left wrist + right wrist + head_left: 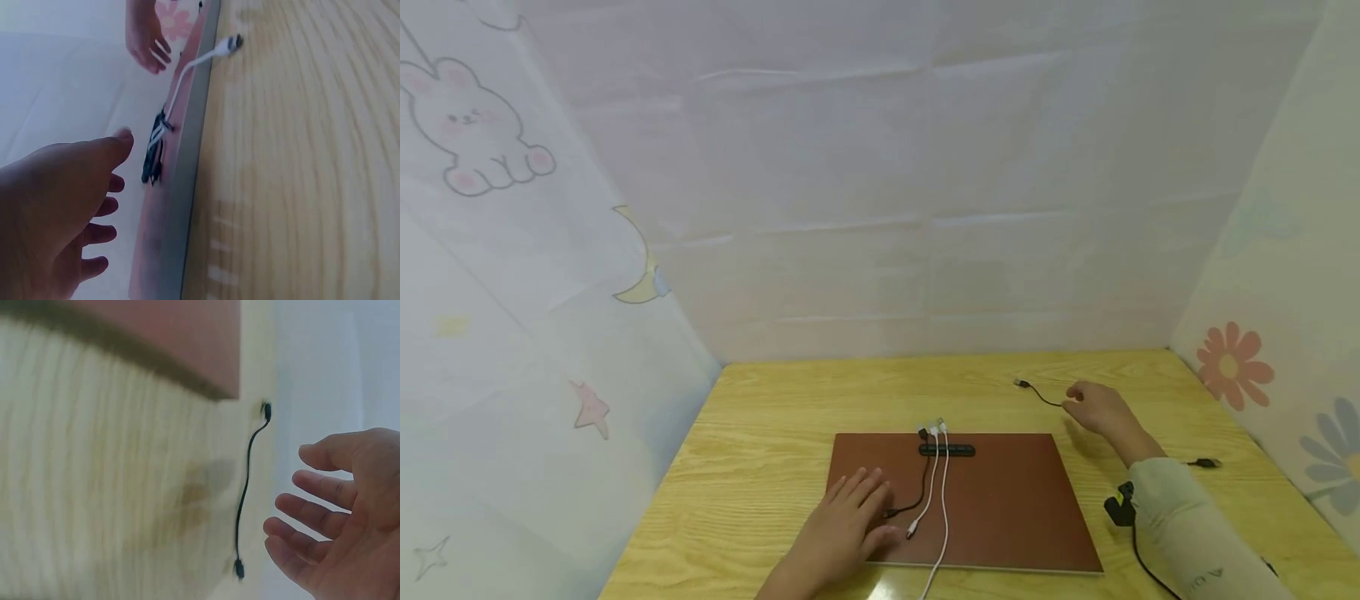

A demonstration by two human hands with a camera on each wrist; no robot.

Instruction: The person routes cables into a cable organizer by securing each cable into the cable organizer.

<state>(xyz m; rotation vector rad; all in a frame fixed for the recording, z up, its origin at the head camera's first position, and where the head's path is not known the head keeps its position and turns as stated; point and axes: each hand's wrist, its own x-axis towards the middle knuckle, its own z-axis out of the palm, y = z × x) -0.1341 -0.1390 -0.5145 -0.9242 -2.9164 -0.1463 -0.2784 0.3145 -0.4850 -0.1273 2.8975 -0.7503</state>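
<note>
My right hand hovers at the far right of the table, fingers loosely bent and holding nothing. Beside it lies a short black USB cable, shown whole in the right wrist view; in the head view the hand hides part of it. My left hand is spread over the left side of a brown board, its fingers near the end of another black cable. That cable and two white cables run across a black cable holder at the board's back edge.
Another black plug lies on the wooden table right of the right forearm. A black wrist camera with a trailing cord sits by the right sleeve. Patterned sheets hang behind and at both sides.
</note>
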